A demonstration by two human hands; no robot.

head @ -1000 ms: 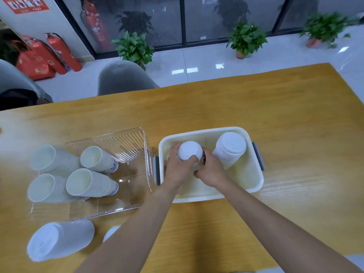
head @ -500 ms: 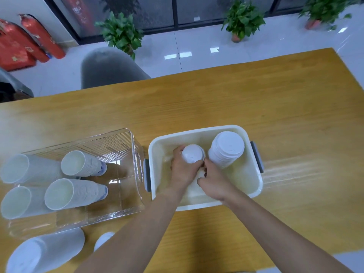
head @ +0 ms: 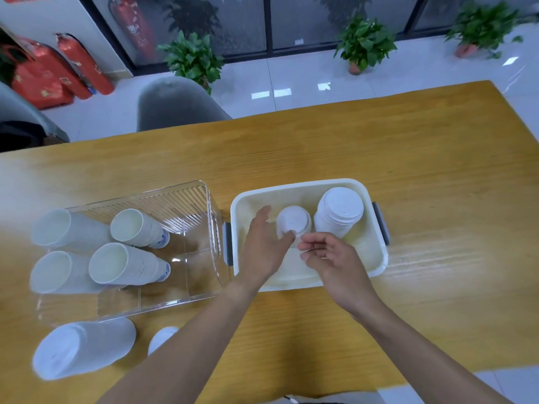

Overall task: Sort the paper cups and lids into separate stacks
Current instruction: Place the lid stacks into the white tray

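Wooden desk (head: 379, 147), yellow grain. White rounded plastic bin (head: 376, 258), grey handles: holds tall stack of white lids (head: 339, 212) and short lid stack (head: 293, 221). Left hand (head: 264, 246) released, thumb touching short stack; right hand (head: 329, 255) loosely curled, grasping nothing. Clear ribbed bin (head: 186, 199) holds four nested paper cup stacks (head: 128, 263), lying tilted.

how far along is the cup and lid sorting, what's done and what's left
Done: four cup stacks lie in the clear bin, and a tall lid stack stands in the white tub. In hand: the left hand and right hand sit open beside a smaller lid stack. Left: a sleeved stack and another white piece on the table.
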